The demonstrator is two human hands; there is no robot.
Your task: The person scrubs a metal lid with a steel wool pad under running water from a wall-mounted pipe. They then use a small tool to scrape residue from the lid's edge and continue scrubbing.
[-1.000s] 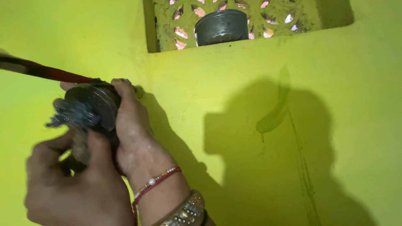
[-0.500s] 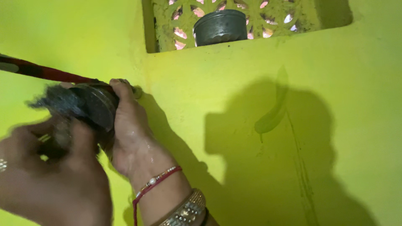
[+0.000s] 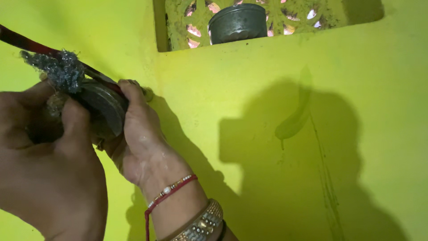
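As L fingers (image 3: 73, 117) press, scrubber (image 3: 62, 71) sits atop lid (image 3: 103, 103).

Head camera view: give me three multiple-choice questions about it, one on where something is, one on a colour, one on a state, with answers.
1. Where is the metal tin?
A. in the wall niche
B. on the floor
C. in the left hand

2. What colour is the wall?
A. white
B. yellow-green
C. blue

3. What is the left hand doing?
A. hanging free
B. pressing a steel wool scrubber on the round metal piece
C. touching the tin

Answers: A, it sits on the niche ledge; B, that paint covers it; B, its thumb and fingers grip the scrubber, while the right hand grips the piece.
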